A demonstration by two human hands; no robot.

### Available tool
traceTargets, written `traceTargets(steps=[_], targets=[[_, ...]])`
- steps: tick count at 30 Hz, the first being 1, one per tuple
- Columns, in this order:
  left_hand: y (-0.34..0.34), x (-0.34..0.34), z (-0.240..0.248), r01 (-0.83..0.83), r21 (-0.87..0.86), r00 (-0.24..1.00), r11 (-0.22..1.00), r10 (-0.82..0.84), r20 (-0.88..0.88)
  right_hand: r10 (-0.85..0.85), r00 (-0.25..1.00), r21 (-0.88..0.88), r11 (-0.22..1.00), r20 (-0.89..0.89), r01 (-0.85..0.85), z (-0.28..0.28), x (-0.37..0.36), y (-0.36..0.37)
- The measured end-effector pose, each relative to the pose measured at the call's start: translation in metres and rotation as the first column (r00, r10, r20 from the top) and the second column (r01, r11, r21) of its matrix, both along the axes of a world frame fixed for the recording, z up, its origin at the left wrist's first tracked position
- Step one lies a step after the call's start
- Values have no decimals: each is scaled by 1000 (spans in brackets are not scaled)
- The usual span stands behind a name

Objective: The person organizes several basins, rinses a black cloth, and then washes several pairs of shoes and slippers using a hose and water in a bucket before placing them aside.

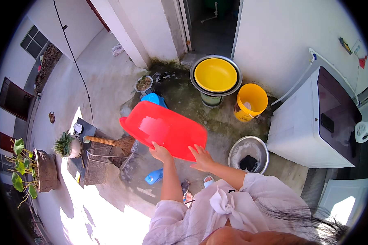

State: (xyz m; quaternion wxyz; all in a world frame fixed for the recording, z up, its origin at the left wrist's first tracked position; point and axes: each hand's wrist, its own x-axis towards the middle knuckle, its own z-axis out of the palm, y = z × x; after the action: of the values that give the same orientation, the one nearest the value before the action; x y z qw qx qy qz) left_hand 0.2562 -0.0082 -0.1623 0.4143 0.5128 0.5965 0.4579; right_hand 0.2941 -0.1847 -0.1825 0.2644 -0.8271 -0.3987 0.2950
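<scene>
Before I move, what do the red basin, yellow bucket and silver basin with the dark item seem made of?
Red basin: probably plastic, smooth, with even, saturated colour. Yellow bucket: likely plastic, slightly glossy, judging by its smooth, brightly coloured wall. Silver basin: apparently metal, perhaps stainless steel, from its grey, shiny rim.

I wear a thin, pale shirt [270, 198], its loose sleeves [166, 210] ending near my elbows, with a knotted bow [222, 203] in front. Long dark hair [292, 211] trails over it; my forearms [172, 185] and hands [161, 152] are bare.
</scene>
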Motion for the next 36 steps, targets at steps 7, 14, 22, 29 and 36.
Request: traceTargets(steps=[7,14,22,29,36], targets=[[-12,54,-30,-65,-136,947,989,104,304,-312,909,263,934,277,240,-53,57,-6],[-41,149,-22,150,-168,955,974,-98,280,-461,872,360,852,167,381,-76,143,-9],[-57,184,-78,850,129,502,510,-713,-489,-555,585,91,675,-592,732,-146,241,-12],[-4,5,-138,-294,-273,452,916,-119,-884,-445,313,-64,653,-839,755,-150,271,6],[-16,-46,-153,113,-799,918,590,247,312,-413,180,-171,680,-893,713,-175,249,69]])
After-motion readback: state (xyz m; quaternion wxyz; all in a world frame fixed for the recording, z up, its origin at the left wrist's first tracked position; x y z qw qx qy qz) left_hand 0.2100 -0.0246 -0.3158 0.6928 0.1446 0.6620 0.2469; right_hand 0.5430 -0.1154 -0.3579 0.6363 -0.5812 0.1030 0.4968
